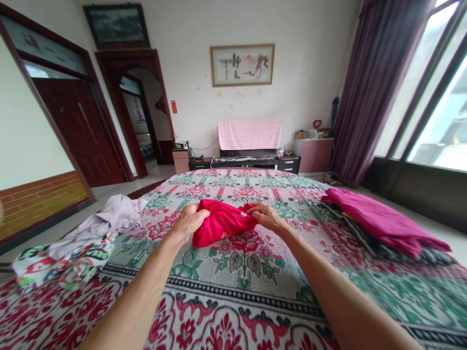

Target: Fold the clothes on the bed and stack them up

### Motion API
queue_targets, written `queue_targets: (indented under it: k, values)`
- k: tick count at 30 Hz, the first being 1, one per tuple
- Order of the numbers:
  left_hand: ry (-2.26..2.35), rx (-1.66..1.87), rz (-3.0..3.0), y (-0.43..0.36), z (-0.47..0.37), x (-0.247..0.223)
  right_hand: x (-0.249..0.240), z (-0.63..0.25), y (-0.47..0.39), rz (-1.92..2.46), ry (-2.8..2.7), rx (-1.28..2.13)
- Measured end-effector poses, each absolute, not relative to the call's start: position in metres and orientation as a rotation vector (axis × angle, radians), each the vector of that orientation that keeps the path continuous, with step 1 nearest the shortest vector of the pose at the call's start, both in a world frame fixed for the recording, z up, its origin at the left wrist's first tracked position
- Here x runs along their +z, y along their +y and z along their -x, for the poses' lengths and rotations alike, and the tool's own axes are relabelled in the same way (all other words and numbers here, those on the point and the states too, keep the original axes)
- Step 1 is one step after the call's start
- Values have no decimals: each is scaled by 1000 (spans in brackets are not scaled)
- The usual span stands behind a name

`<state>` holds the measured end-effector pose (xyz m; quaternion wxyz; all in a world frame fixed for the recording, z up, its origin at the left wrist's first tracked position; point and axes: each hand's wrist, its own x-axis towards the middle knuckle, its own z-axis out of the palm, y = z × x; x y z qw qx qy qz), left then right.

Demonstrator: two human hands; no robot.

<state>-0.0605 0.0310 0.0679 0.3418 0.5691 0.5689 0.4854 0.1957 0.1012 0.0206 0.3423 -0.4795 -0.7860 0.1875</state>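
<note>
A bright red garment (222, 223), bunched and partly folded, stretches between my two hands just above the flower-patterned bed cover (248, 287). My left hand (190, 218) grips its left edge, thumb on top. At the other end, my right hand (265, 215) pinches the cloth close to a small white label (242, 214). What kind of garment it is cannot be made out. Part of its lower edge hangs down near the cover.
On the right lies a stack of folded clothes with a magenta piece (386, 218) on top. Loose on the left are a pale lilac garment (105, 221) and a colourful printed cloth (65, 260). Beyond the bed, a low black cabinet (288, 164) stands against the wall.
</note>
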Motion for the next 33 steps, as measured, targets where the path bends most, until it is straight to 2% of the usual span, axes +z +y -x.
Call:
queue_targets:
  k: [5,12,17,23,30,33]
  values:
    - [1497,1315,-1325,39,72,62,16,-201,100,1081,-2112,681]
    - [1389,1360,-1172,40,77,61,2,-193,106,1154,-2092,134]
    - [1243,1362,-965,42,83,65,33,-203,98,1128,-2017,106]
    - [1181,1171,-782,49,88,46,55,-218,87,1294,-2019,484]
    - [1229,948,-858,46,81,26,46,-238,71,1414,-1716,1242]
    - [1240,913,-971,44,76,22,38,-251,62,1371,-1549,1452]
